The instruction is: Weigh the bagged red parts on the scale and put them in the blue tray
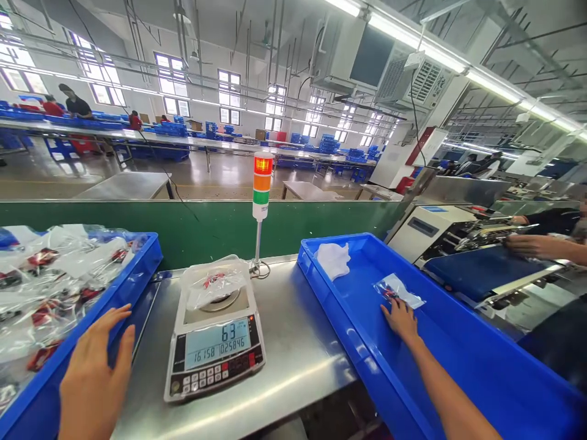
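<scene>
Fingers of the right hand [401, 321] are held close together, tips pressed down on the lower edge of a small sealed clear bag [398, 291] with red-and-black contents; no pinch is seen. That bag is lying on the floor of the right blue plastic tray [331, 239], with crumpled white film [333, 260] just beyond it. Fingers of the left hand [94, 376] are spread, tips resting on the rim of the left blue plastic tray [137, 269]; nothing is gripped. That tray is heaped with similar bags [46, 293].

Between the trays, on a stainless steel bench [302, 379], a digital scale [214, 360] is showing 63 on its top line. A 2nd bag [214, 282] is sitting in a clear plastic container [195, 287] on its pan. Stack light [263, 183] is lit red.

Status, as judged from layout: 1 bag in right tray, 1 on scale, bulk left in left tray. A co-worker's 2 hands [536, 244] are seen at far right, over a blue-topped machine [481, 272].
</scene>
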A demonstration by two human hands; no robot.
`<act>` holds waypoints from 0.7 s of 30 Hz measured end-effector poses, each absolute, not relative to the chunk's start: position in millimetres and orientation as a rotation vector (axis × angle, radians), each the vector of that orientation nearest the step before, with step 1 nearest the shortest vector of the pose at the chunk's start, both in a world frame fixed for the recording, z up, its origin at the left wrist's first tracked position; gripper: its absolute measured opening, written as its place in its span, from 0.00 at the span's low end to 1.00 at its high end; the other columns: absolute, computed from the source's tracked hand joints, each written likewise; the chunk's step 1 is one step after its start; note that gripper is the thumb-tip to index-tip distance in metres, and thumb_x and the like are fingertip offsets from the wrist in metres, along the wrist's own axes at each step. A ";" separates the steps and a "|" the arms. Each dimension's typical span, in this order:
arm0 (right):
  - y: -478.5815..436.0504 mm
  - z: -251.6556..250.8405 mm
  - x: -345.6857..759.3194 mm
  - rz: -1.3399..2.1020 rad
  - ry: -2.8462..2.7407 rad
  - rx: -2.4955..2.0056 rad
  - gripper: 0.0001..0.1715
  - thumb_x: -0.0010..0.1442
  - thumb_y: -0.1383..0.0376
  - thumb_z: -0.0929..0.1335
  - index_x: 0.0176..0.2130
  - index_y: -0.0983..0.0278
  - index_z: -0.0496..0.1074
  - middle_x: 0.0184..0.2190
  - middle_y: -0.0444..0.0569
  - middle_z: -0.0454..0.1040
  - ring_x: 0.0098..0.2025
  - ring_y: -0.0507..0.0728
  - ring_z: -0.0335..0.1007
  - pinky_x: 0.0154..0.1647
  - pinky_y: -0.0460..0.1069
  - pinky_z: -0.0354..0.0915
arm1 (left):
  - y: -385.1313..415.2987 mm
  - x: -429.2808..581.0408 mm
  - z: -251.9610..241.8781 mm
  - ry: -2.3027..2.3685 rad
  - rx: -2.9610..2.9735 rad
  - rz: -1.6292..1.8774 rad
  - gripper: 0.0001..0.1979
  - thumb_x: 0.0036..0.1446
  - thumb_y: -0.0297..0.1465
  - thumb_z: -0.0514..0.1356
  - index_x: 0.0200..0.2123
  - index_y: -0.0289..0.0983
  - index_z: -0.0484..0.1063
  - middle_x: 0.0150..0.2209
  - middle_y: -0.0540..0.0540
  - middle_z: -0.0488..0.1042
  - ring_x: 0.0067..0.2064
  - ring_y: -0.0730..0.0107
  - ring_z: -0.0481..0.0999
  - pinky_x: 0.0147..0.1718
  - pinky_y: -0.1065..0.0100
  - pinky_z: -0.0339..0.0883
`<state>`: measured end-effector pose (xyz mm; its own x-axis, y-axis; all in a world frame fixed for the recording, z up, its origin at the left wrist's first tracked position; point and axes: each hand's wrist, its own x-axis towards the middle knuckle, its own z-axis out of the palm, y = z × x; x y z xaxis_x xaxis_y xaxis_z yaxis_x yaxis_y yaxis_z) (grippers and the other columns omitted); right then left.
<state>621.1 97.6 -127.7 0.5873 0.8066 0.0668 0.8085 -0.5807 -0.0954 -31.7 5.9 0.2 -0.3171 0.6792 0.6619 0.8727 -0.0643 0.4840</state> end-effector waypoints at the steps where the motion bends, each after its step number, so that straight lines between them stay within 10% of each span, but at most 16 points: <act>1: 98.5 -132.4 620.1 -0.045 -1.411 -2.676 0.28 0.71 0.57 0.56 0.62 0.64 0.68 0.66 0.65 0.65 0.68 0.75 0.58 0.61 0.70 0.61 | 8.6 -25.6 2.6 -2.000 -1.712 -1.323 0.32 0.64 0.58 0.45 0.50 0.39 0.72 0.52 0.37 0.78 0.55 0.44 0.78 0.57 0.44 0.71; 9: 102.9 -119.8 594.7 -0.106 -1.684 -2.646 0.26 0.72 0.56 0.61 0.61 0.68 0.67 0.53 0.66 0.74 0.50 0.69 0.77 0.44 0.58 0.71 | 18.2 6.6 3.9 -1.907 -1.906 -1.378 0.27 0.67 0.53 0.46 0.49 0.40 0.72 0.52 0.41 0.78 0.57 0.53 0.77 0.59 0.53 0.69; 14: 85.5 -112.5 588.6 -0.097 -1.615 -2.661 0.16 0.71 0.60 0.63 0.47 0.67 0.76 0.49 0.61 0.73 0.47 0.65 0.79 0.40 0.54 0.69 | 34.7 24.2 1.3 -1.746 -2.044 -1.409 0.20 0.70 0.46 0.49 0.49 0.41 0.73 0.52 0.43 0.78 0.58 0.58 0.75 0.60 0.56 0.68; 21: 78.3 -71.4 567.3 -0.078 -1.420 -2.352 0.24 0.69 0.52 0.61 0.53 0.60 0.76 0.45 0.53 0.74 0.42 0.59 0.77 0.40 0.51 0.69 | 102.4 70.2 -11.2 -1.617 -2.474 -1.387 0.19 0.63 0.45 0.54 0.46 0.40 0.76 0.53 0.40 0.79 0.61 0.47 0.72 0.61 0.45 0.67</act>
<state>567.3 78.3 -71.4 0.4848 0.8398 0.2443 0.8614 -0.4102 -0.2995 70.2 102.4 -11.2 0.1519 0.8001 0.5804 0.6955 -0.5037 0.5124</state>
